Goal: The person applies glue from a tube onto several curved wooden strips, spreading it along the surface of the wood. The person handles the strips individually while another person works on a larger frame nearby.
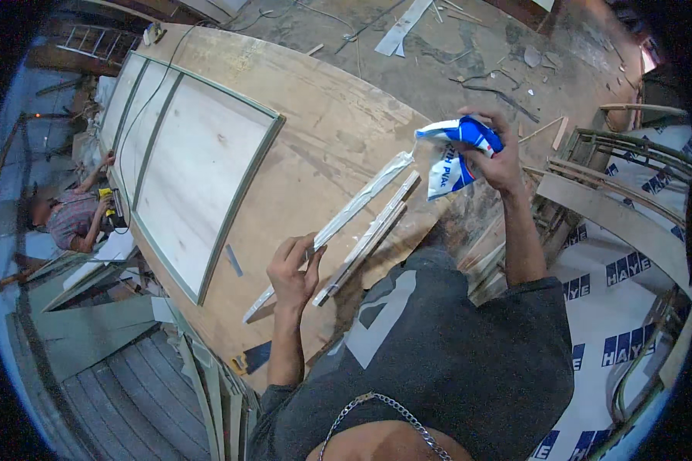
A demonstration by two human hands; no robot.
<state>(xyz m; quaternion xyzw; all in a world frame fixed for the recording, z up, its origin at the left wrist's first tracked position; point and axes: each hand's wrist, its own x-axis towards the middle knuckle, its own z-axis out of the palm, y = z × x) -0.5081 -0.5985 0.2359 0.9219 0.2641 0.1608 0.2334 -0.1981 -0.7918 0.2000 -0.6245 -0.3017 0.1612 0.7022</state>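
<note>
My left hand [294,269] is closed round the near part of a long, narrow wood strip [255,309], holding it at a slant over the table. White glue [365,196] coats the strip's upper face, thickest toward the far end. At that far end, my right hand [501,157] grips a crumpled blue-and-white glue bag [444,170], its corner tilted down to the left. A thin thread of white runs from the bag's corner to the strip. Beside it, to the right, lie more narrow strips [367,247] with white along them.
A wooden worktable [323,154] carries a large green-edged framed panel [200,138], with a cable across it. A handsaw [255,358] lies near the table's front edge. At left, another person [77,215] holds a yellow power tool [114,207]. Stacked curved boards [607,215] stand at right.
</note>
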